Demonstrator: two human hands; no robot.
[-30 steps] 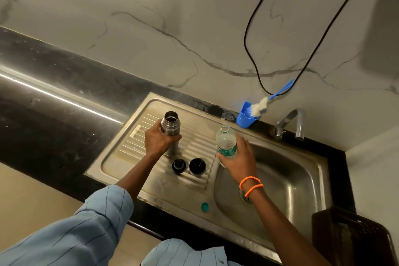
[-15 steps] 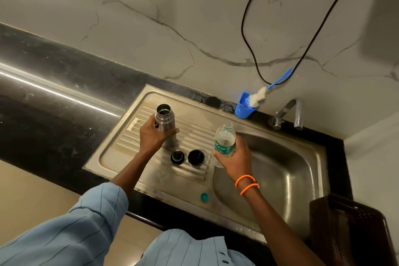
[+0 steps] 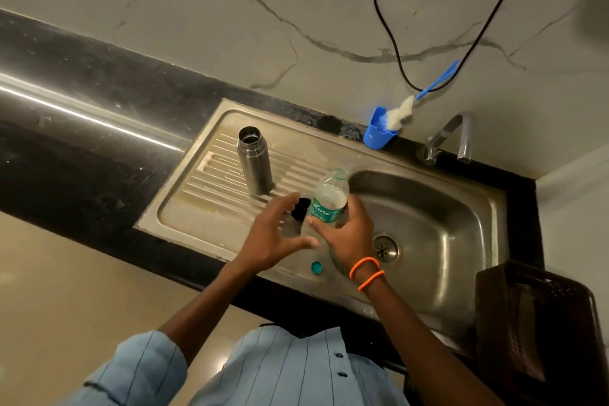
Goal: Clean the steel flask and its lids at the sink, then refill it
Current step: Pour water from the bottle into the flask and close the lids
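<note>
The open steel flask [image 3: 254, 164] stands upright by itself on the ribbed draining board [image 3: 211, 181]. My left hand [image 3: 275, 236] hovers with fingers spread, just left of the plastic water bottle [image 3: 329, 196], and holds nothing. My right hand [image 3: 346, 234] grips that uncapped bottle by its green label at the basin's left edge. One black lid [image 3: 301, 208] shows between my hands; the other lid is hidden behind my left hand. The bottle's green cap [image 3: 316, 267] lies on the sink's front rim.
A blue cup [image 3: 379, 128] holding a blue bottle brush [image 3: 403, 110] stands at the back by the tap [image 3: 451, 138]. A black cable [image 3: 395, 43] hangs down the marble wall. A dark basket [image 3: 534, 323] sits at the right. Black counter [image 3: 82, 128] stretches left.
My left hand has let go of the flask and moved right toward the bottle. The flask now stands alone. My right hand still holds the bottle.
</note>
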